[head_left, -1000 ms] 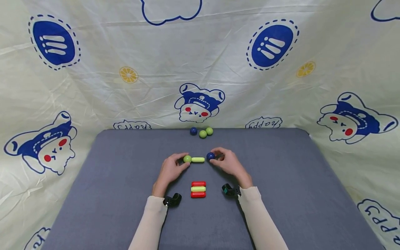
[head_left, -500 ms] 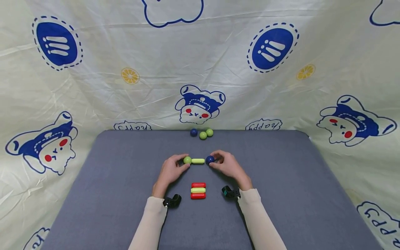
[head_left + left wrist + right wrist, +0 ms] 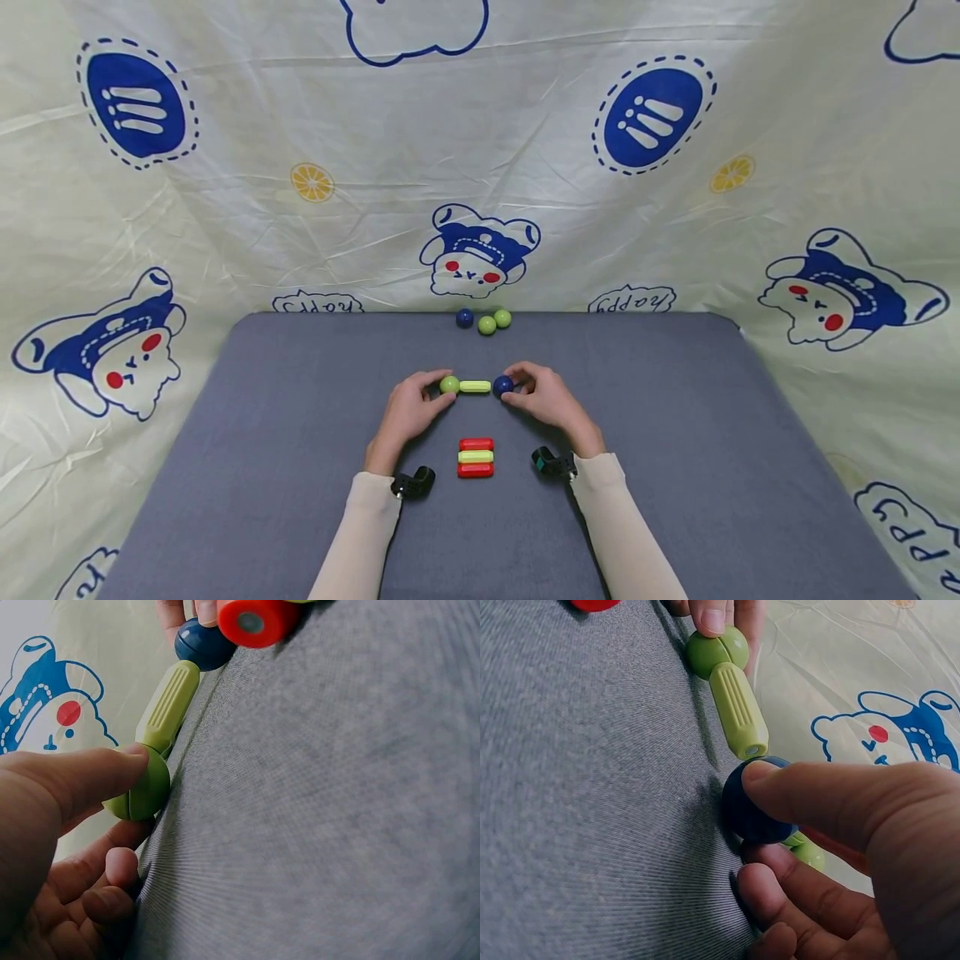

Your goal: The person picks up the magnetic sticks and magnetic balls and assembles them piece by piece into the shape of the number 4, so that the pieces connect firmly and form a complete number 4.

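My left hand [image 3: 410, 407] pinches a green ball [image 3: 449, 384] between thumb and fingers on the grey table. A ribbed yellow-green rod [image 3: 475, 387] extends from that ball toward the right, its near end against the ball. In the right wrist view a small metal disc shows in the rod's free end [image 3: 752, 750]. Thumb and fingers of my right hand [image 3: 552, 404] pinch a dark blue ball [image 3: 503, 386], held right at this end of the rod, with a thin gap between them in the head view.
Closer to me lie two red rods [image 3: 476, 471] with a yellow-green rod [image 3: 476, 457] between them, side by side. At the table's far edge sit another blue ball [image 3: 465, 318] and two green balls [image 3: 487, 325]. A printed cloth [image 3: 375, 242] hangs behind the grey table [image 3: 300, 517].
My right hand has brought the blue ball slightly left, closer to the rod's end. The left hand keeps its hold on the green ball in place. The head view has shifted slightly.
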